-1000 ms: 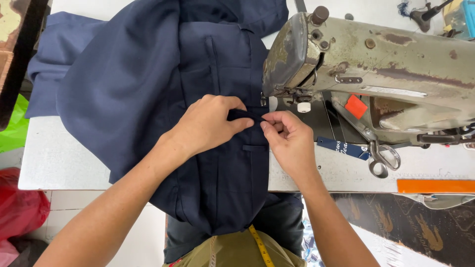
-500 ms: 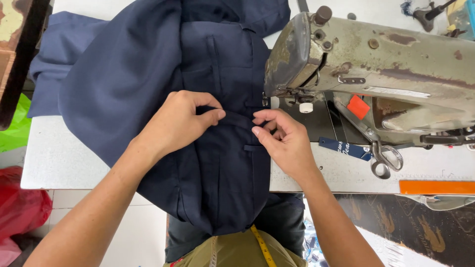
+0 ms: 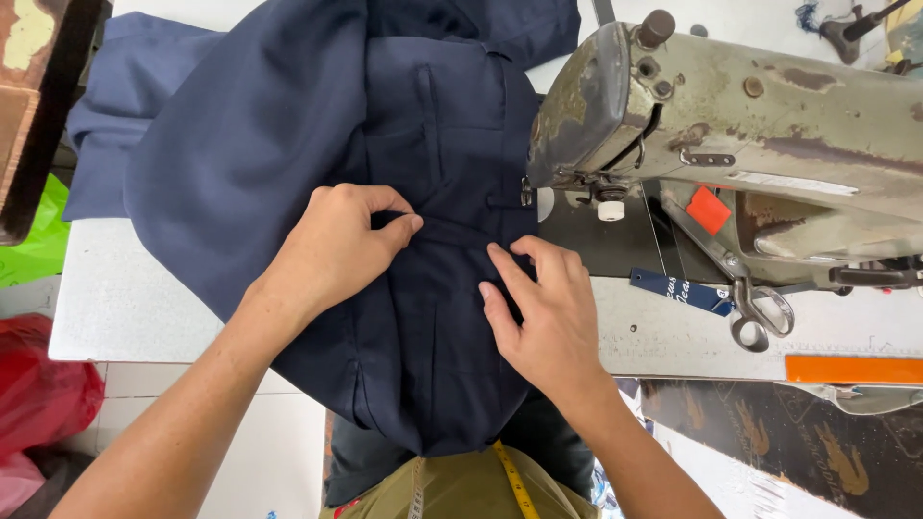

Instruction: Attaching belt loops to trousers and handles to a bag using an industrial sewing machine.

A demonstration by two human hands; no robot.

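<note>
A dark navy garment (image 3: 288,144) lies spread over the white table (image 3: 125,308) and hangs off its front edge. My left hand (image 3: 336,240) pinches a fold of the fabric near the garment's middle seam. Just to its right, my right hand (image 3: 548,308) rests with fingers apart on the cloth, pressing it flat. Both hands sit left of the needle area of a worn grey-green sewing machine (image 3: 731,125).
Scissors (image 3: 760,312) and a small dark blue label strip (image 3: 678,288) lie on the table beneath the machine arm. An orange bar (image 3: 851,368) marks the table's right front edge. A red bag (image 3: 38,394) and green plastic (image 3: 38,240) sit at the left.
My left hand slid left along the fabric, away from the needle, and now pinches a fold. My right hand shifted down and opened flat on the cloth.
</note>
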